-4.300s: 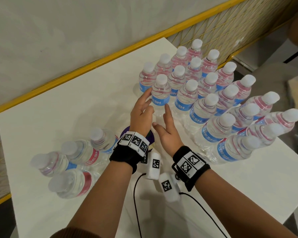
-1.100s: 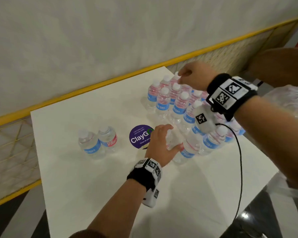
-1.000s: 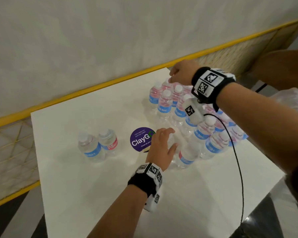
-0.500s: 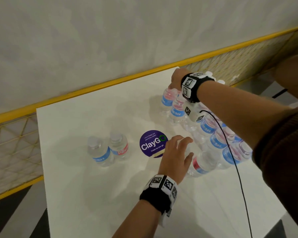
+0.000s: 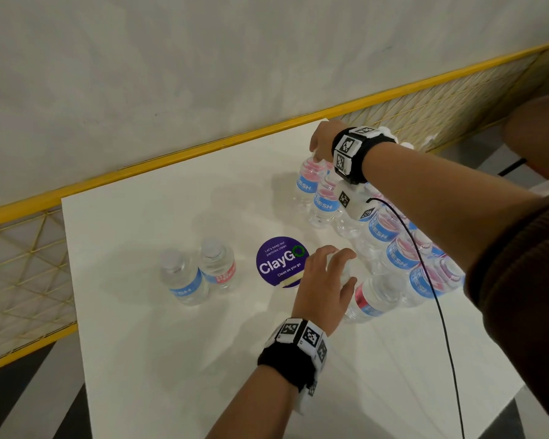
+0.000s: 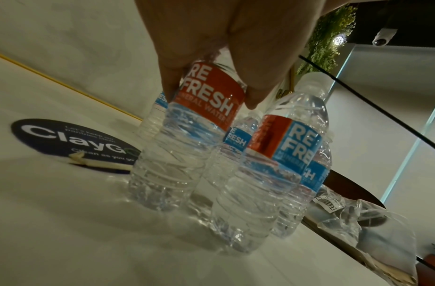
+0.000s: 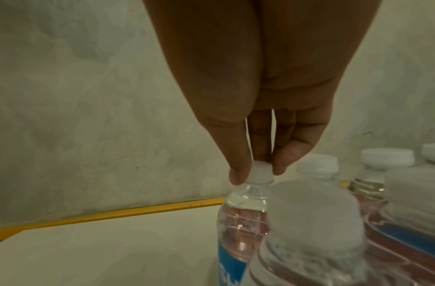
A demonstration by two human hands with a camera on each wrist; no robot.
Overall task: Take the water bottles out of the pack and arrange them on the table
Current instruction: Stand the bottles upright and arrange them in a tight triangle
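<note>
Done so far: we judge the unpacking finished, since the clear plastic water bottles stand bare on the white rectangular table (image 5: 178, 359), and a crumpled clear plastic wrap (image 6: 373, 228) lies off the table's far edge in the left wrist view.
Set apart: we count two clear bottles with white caps (image 5: 200, 270) standing upright side by side at the left, well apart from the rest, beyond the round purple ClayGo sticker (image 5: 281, 264).
Main cluster: the many blue-and-red-labelled bottles (image 5: 393, 245) crowd together on the right of the table, most touching; how many there are we cannot tell, because the right arm covers some.
Left hand (image 5: 325, 286): our fingers curl round the shoulder of the near red-labelled bottle (image 6: 186, 135), which stands upright on the table just beside the sticker.
Right hand (image 5: 322, 144): our thumb and fingertips (image 7: 238, 174) pinch the small white cap (image 7: 260, 174) of the far corner bottle (image 5: 308, 182), which is upright at the cluster's back left.
Left to do: we judge most of the arranging remains, as only two bottles sit in their own spot and the cluster is unsorted.
Next likely: lifting these two bottles over toward the pair.
</note>
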